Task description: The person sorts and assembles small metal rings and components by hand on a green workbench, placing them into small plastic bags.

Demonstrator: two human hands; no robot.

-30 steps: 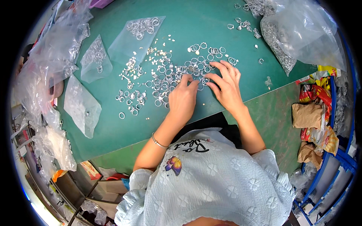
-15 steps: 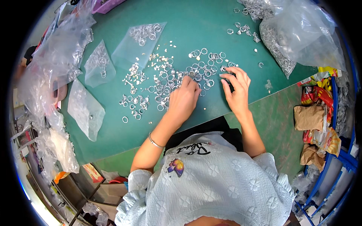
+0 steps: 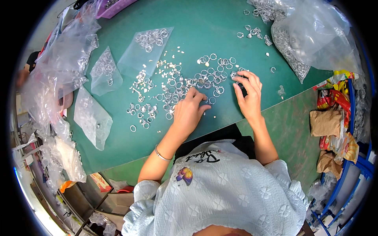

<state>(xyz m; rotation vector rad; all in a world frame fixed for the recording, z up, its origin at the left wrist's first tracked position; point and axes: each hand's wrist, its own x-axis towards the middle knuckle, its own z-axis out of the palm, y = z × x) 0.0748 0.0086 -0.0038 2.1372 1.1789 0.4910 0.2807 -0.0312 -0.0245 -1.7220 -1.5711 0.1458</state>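
Silvery rings point(image 3: 210, 71) lie in a loose heap on the green tabletop point(image 3: 189, 31). My left hand point(image 3: 188, 112) is at the near edge of this heap, fingertips among the rings and thumb held apart; I see nothing held in it. At the heap's right end is my right hand point(image 3: 250, 94), its fingers bent and apart from the thumb. A few rings point(image 3: 234, 74) are by its fingertips, and the fingers partly hide others. Small pale chips point(image 3: 162, 69) are scattered left of the heap, with a smaller group of rings point(image 3: 143, 114) nearer me.
Clear plastic bags point(image 3: 94, 118) lie on the left, one bag point(image 3: 145, 51) with rings on it. A large bag of rings point(image 3: 289, 47) fills the far right. A purple basket point(image 3: 114, 8) stands at the far left. Packets and a brown paper bag point(image 3: 325, 122) sit beyond the right edge.
My left hand has drawn back slightly toward me, and its thumb and fingers have spread. My right hand stays nearly in place. The view has shifted a little.
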